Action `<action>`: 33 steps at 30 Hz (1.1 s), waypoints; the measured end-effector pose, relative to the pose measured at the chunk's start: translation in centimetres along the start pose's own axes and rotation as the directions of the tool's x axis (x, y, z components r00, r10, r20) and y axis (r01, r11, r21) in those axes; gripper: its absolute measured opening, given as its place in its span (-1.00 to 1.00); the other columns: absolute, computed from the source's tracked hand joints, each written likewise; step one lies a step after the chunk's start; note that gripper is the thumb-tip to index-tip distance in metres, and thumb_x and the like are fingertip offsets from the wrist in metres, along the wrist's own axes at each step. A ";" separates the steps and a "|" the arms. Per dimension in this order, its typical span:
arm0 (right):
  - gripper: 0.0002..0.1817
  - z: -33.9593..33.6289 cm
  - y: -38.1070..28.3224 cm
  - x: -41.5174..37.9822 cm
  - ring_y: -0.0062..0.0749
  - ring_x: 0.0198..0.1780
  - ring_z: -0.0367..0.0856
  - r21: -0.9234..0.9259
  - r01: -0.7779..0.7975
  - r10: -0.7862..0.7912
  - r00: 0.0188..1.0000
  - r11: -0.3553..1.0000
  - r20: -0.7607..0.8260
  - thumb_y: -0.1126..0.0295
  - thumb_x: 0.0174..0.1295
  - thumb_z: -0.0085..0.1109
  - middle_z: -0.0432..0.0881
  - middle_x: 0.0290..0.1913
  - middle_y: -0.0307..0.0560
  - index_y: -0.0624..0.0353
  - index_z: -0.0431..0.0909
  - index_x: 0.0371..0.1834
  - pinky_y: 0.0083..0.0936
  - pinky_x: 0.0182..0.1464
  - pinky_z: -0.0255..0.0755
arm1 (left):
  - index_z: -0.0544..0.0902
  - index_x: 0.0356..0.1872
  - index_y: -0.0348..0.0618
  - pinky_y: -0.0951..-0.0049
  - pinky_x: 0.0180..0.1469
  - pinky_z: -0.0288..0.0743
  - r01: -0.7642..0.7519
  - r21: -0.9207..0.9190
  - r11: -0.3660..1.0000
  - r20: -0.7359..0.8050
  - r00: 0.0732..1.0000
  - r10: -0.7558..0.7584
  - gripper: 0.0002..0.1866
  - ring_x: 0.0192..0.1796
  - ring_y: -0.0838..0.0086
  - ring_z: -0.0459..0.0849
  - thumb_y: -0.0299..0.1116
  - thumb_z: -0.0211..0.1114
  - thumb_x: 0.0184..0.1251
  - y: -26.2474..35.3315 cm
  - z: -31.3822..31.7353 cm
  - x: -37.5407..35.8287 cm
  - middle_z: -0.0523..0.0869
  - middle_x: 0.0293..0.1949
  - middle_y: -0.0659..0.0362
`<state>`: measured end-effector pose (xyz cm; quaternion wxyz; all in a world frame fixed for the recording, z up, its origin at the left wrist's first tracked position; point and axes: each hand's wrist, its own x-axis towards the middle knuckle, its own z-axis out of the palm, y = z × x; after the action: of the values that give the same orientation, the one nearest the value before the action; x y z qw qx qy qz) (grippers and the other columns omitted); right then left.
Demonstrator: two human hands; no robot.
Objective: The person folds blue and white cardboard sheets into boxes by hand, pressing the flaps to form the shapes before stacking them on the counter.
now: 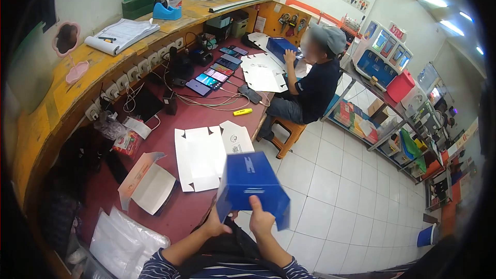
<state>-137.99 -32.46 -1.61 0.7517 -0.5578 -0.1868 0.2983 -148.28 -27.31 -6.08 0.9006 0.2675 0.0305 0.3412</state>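
A blue cardboard box (252,173), partly folded with its side flaps spread, is held up in front of my body. My right hand (262,221) grips its near side, the thumb pressed on the blue face and the fingers hidden behind. My left hand (217,225) holds the lower left part, its fingers partly covered by the box. Just beyond, a flat white carton sheet (199,157) lies on the red table. Left of it is an open box (154,191), white inside with an orange-printed flap.
Several phones (209,80) with cables and a yellow highlighter (242,111) lie farther along the table (191,113). A co-worker (320,77) sits on a stool (287,134) beside another blue box (283,49). Plastic bags (126,237) are at the near left.
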 end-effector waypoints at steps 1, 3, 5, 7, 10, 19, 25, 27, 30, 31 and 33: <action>-0.60 0.7 -0.8 -0.5 -0.45 -0.07 0.39 -0.192 0.031 -0.009 0.993 0.981 0.114 0.51 0.02 0.15 0.44 -0.12 -0.13 0.25 0.32 -0.05 -0.50 0.03 0.24 | 0.36 -0.10 -0.18 0.47 -0.30 0.38 -0.201 0.511 0.836 -0.097 0.953 0.288 -0.53 -0.19 0.47 0.44 -0.07 0.16 0.06 -0.4 0.6 0.5 0.46 -0.27 0.21; -0.67 0.6 -0.2 -0.8 -0.46 -0.10 0.41 -0.389 0.221 -0.106 0.950 0.894 0.295 0.49 0.10 0.06 0.48 -0.19 -0.12 0.26 0.32 -0.05 -0.51 0.03 0.22 | 0.41 -0.17 -0.20 0.59 -0.34 0.35 -0.027 0.691 0.722 -0.343 0.868 0.360 -0.65 -0.33 0.61 0.46 -0.44 0.30 -0.02 0.5 2.1 0.4 0.50 -0.36 0.22; -0.68 0.5 0.8 0.8 -0.48 -0.17 0.41 -0.053 0.090 -0.085 0.992 0.995 0.091 0.43 0.12 0.02 0.48 -0.25 -0.14 0.26 0.32 -0.05 -0.53 -0.04 0.24 | 0.43 -0.20 -0.21 0.59 -0.32 0.37 -0.010 0.658 0.753 -0.333 0.893 0.303 -0.69 -0.34 0.61 0.47 -0.43 0.27 0.01 2.2 2.1 1.0 0.51 -0.39 0.23; -0.67 -0.5 -0.8 2.9 -0.53 -0.37 0.37 0.390 -0.068 0.003 0.986 0.918 0.165 0.34 0.15 -0.09 0.43 -0.42 -0.22 0.24 0.31 -0.03 -0.59 -0.24 0.25 | 0.44 -0.22 -0.25 0.57 -0.31 0.39 0.050 0.655 0.754 -0.327 0.919 0.222 -0.76 -0.32 0.61 0.48 -0.46 0.22 0.07 2.9 -0.1 0.7 0.52 -0.41 0.24; -0.68 -3.4 -1.5 5.1 -0.52 -0.40 0.36 0.458 -0.541 0.237 0.789 0.705 0.568 0.44 0.09 -0.11 0.42 -0.44 -0.21 0.33 0.30 -0.08 -0.62 -0.30 0.25 | 0.43 -0.20 -0.26 0.59 -0.34 0.36 -0.214 0.763 0.610 -0.179 0.836 0.518 -0.79 -0.33 0.62 0.48 -0.52 0.16 0.11 3.3 -0.3 1.3 0.52 -0.41 0.25; -0.84 2.8 2.8 0.5 -0.54 -0.25 0.41 0.156 0.113 -0.105 0.993 0.981 -0.057 0.50 0.03 0.14 0.47 -0.30 -0.23 0.10 0.35 -0.38 -0.58 -0.14 0.27 | 0.20 -0.06 -0.32 0.64 -0.47 0.42 -0.292 0.690 0.662 -0.185 0.813 0.552 -0.71 -0.43 0.55 0.52 -0.57 -0.03 0.19 1.5 2.3 1.7 0.50 -0.36 0.11; -0.89 1.9 2.5 2.1 -0.61 -0.38 0.39 0.482 -0.495 0.334 0.861 0.723 0.383 0.47 0.11 0.02 0.48 -0.36 -0.31 -0.01 0.42 -0.31 -0.55 -0.32 0.28 | 0.25 -0.09 -0.28 0.62 -0.46 0.39 -0.073 0.710 0.700 -0.186 0.940 0.287 -0.75 -0.43 0.57 0.51 -0.54 -0.03 0.21 3.0 -0.5 1.4 0.50 -0.39 0.13; -0.88 2.3 3.1 1.6 -0.63 -0.39 0.38 0.495 -0.509 0.292 0.843 0.704 0.452 0.47 0.11 0.02 0.48 -0.38 -0.32 -0.01 0.42 -0.29 -0.58 -0.33 0.27 | 0.27 -0.09 -0.26 0.60 -0.41 0.39 -0.066 0.702 0.710 -0.207 0.934 0.291 -0.76 -0.41 0.55 0.51 -0.45 -0.03 0.23 2.8 -0.6 1.3 0.50 -0.39 0.13; -0.79 3.3 2.6 1.2 -0.66 -0.39 0.38 0.536 -0.514 0.298 0.847 0.670 0.439 0.56 0.06 0.04 0.47 -0.38 -0.35 -0.02 0.40 -0.25 -0.66 -0.36 0.26 | 0.34 -0.14 -0.22 0.54 -0.31 0.38 -0.076 0.485 0.871 -0.275 0.932 0.235 -0.75 -0.34 0.51 0.51 -0.27 -0.07 0.27 2.8 -0.4 1.9 0.51 -0.36 0.15; -0.73 3.3 2.6 1.3 -0.66 -0.37 0.38 0.537 -0.418 0.258 0.901 0.733 0.348 0.61 0.03 0.05 0.47 -0.36 -0.36 -0.02 0.40 -0.24 -0.67 -0.36 0.25 | 0.39 -0.19 -0.20 0.51 -0.26 0.37 -0.093 0.239 0.967 -0.314 0.934 0.168 -0.71 -0.30 0.48 0.50 -0.18 -0.10 0.29 3.0 -0.2 2.3 0.52 -0.34 0.17; -0.61 3.2 2.4 1.6 -0.66 -0.32 0.39 0.511 -0.212 0.143 0.975 0.833 0.172 0.72 -0.07 0.07 0.47 -0.31 -0.36 0.02 0.39 -0.19 -0.69 -0.31 0.25 | 0.43 -0.26 -0.20 0.48 -0.21 0.36 -0.129 -0.137 0.982 -0.414 0.908 0.062 -0.67 -0.27 0.46 0.50 -0.13 -0.14 0.29 4.4 1.0 1.8 0.53 -0.31 0.17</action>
<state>-139.38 -28.61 -2.99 0.8311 -0.3253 -0.0928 0.4414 -149.34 -23.92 -2.80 0.8752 0.1180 0.1770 0.4345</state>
